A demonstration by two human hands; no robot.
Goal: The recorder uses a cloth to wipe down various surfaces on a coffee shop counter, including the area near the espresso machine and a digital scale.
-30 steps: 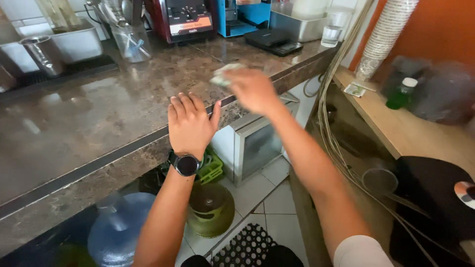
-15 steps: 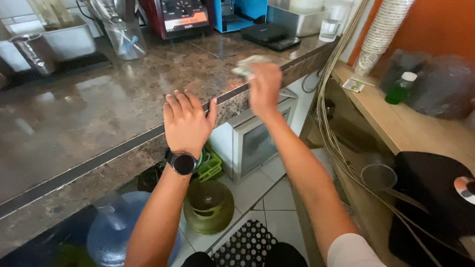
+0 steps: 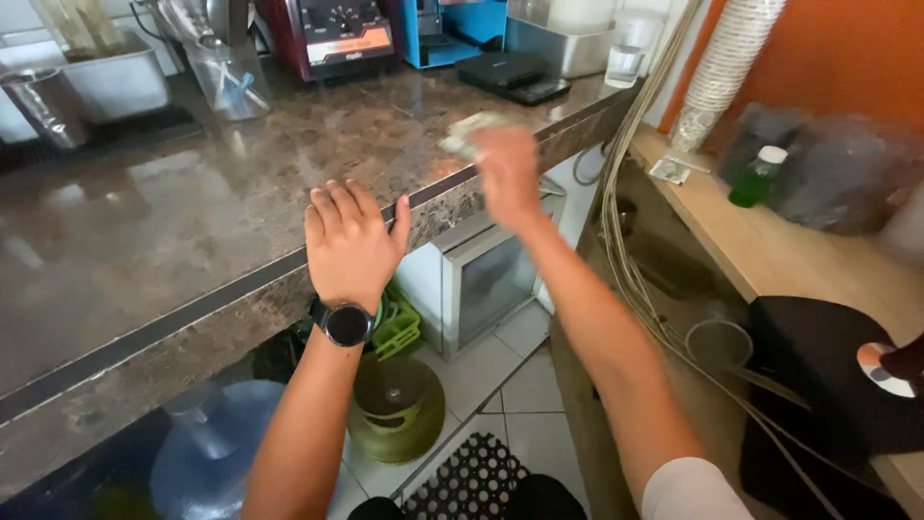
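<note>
Cloth (image 3: 470, 132): small, pale, greyish-white, crumpled into a wad, blurred in the head view so weave and edges cannot be told; lies on the front edge of the worktop (image 3: 192, 231), pressed under the right hand (image 3: 507, 173), whose fingers curl down over it. Right hand: blurred, gripping the cloth, forearm stretched out from the lower right. Left hand (image 3: 348, 243): flat, palm down, fingers spread wide, holding nothing, resting on the worktop's front edge well to the left of the cloth; black round wristwatch (image 3: 346, 323) on the wrist. Worktop: brown mottled stone, glossy. At its back: red appliance with a dial (image 3: 339, 34), clear plastic jug (image 3: 226, 77), steel tub (image 3: 111, 77), flat black device (image 3: 510, 72). Below: green gas cylinder (image 3: 397, 404), blue water bottle (image 3: 214, 457), small steel-fronted oven (image 3: 496, 274), black holed floor mat (image 3: 472, 481).
</note>
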